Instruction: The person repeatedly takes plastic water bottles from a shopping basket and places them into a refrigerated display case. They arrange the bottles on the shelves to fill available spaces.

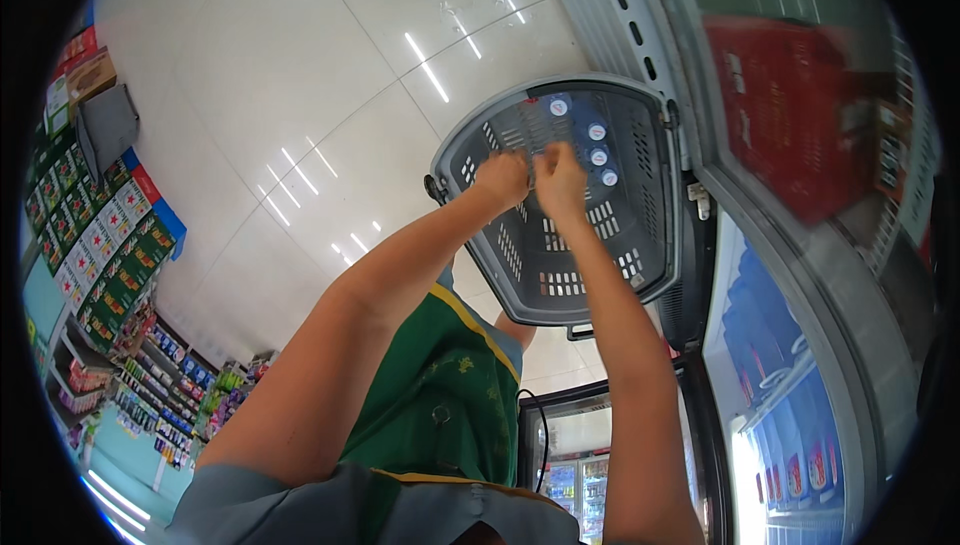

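My left hand (504,176) is curled over the inside of a grey plastic shopping basket (649,245). Close beside it, on the right, my right hand (561,179) has its fingers bent; whether either hand holds something is hidden by the fingers and blur. Several water bottles with white-and-blue caps stand in the basket just beyond and to the right of my right hand, one cap (559,106) near the far rim and another cap (599,158) close to the fingers. Slots are cut through the basket's walls and base.
An open fridge with blue-packed bottles (802,462) stands at the right, its glass door (574,425) swung out below the basket. Red packaging (787,109) shows behind glass, upper right. Stacked green beer cartons (127,275) and stocked shelves lie left, across the tiled floor (300,79).
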The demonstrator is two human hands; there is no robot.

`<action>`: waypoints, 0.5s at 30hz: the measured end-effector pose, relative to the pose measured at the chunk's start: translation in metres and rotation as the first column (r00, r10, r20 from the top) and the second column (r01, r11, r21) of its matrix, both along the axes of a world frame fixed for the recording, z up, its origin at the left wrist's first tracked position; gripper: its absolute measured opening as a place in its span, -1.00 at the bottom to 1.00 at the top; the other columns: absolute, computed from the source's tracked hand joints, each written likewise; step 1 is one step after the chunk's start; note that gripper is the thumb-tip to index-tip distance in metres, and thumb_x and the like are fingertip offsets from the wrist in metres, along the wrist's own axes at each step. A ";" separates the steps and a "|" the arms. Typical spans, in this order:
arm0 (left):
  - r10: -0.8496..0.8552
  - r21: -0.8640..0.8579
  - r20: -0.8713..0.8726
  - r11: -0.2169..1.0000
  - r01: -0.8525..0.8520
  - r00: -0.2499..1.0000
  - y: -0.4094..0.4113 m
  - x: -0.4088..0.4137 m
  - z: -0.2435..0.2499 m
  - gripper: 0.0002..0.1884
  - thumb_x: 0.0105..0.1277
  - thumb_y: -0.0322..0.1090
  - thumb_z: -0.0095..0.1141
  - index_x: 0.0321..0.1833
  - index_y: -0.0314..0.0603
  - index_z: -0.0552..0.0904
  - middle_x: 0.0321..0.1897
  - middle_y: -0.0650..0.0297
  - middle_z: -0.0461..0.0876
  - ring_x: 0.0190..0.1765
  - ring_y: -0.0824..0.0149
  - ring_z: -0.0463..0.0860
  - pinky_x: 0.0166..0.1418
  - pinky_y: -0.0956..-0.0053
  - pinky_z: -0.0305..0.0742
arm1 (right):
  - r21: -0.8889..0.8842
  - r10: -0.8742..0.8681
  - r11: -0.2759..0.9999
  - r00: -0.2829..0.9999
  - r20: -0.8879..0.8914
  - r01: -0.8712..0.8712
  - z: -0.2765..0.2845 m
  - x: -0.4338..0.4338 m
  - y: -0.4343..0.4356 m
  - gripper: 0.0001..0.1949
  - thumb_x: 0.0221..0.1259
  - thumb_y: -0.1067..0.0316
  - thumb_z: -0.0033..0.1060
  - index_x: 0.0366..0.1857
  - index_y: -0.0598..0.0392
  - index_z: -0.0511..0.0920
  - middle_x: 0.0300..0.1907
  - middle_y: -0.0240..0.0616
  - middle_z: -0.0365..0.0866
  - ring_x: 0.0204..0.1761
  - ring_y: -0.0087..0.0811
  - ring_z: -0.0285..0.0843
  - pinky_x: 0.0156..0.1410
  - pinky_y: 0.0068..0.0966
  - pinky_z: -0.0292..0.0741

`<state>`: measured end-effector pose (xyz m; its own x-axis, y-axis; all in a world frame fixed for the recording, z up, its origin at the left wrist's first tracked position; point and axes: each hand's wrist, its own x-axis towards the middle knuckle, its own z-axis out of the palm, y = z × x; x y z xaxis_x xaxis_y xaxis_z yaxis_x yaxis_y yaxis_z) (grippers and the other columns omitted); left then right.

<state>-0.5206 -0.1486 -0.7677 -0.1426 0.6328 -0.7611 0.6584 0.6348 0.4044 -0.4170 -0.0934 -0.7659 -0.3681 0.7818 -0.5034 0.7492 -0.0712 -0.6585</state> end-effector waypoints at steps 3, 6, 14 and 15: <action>0.027 0.005 0.032 1.000 -0.028 0.999 0.002 -0.006 -0.032 -0.58 0.16 -0.29 0.15 0.06 -0.35 0.46 -0.06 -0.08 0.58 0.05 -0.08 0.55 0.11 0.16 0.50 | 0.041 -0.048 0.998 0.987 0.154 0.042 -0.068 -0.008 0.027 -0.58 0.13 0.20 0.22 -0.02 0.23 0.40 -0.29 0.10 0.63 -0.19 0.08 0.62 -0.08 -0.16 0.52; 0.000 -0.085 0.061 0.996 0.005 0.998 0.008 -0.013 -0.049 -0.51 0.22 -0.28 0.13 0.17 -0.37 0.41 0.00 -0.08 0.56 0.08 -0.04 0.55 0.15 0.20 0.48 | 0.090 0.015 0.995 0.958 0.287 -0.042 -0.113 -0.016 0.040 -0.50 0.12 0.17 0.23 0.05 0.23 0.31 -0.19 0.17 0.58 -0.14 0.15 0.58 -0.05 -0.13 0.51; -0.005 -0.173 0.073 0.985 0.017 0.997 0.020 -0.011 -0.047 -0.47 0.22 -0.27 0.14 0.21 -0.37 0.34 0.02 -0.11 0.54 0.08 -0.05 0.55 0.13 0.22 0.50 | -0.001 0.122 0.992 0.943 0.310 -0.128 -0.115 0.000 0.048 -0.55 0.04 0.19 0.26 -0.05 0.19 0.35 -0.19 0.21 0.58 -0.14 0.17 0.57 -0.06 -0.10 0.50; -0.012 -0.150 0.070 0.988 0.022 0.997 0.018 -0.010 -0.046 -0.48 0.21 -0.27 0.16 0.17 -0.36 0.35 0.01 -0.11 0.53 0.09 -0.06 0.55 0.11 0.22 0.52 | 0.009 0.136 0.989 0.951 0.276 -0.144 -0.102 0.004 0.048 -0.57 0.03 0.19 0.26 -0.06 0.18 0.36 -0.23 0.20 0.59 -0.17 0.17 0.57 -0.08 -0.09 0.50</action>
<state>-0.5303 -0.1306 -0.8138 -0.0767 0.5123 -0.8554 0.6435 0.6807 0.3500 -0.4132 -0.0451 -0.8682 -0.3263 0.7477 -0.5783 0.9021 0.0636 -0.4269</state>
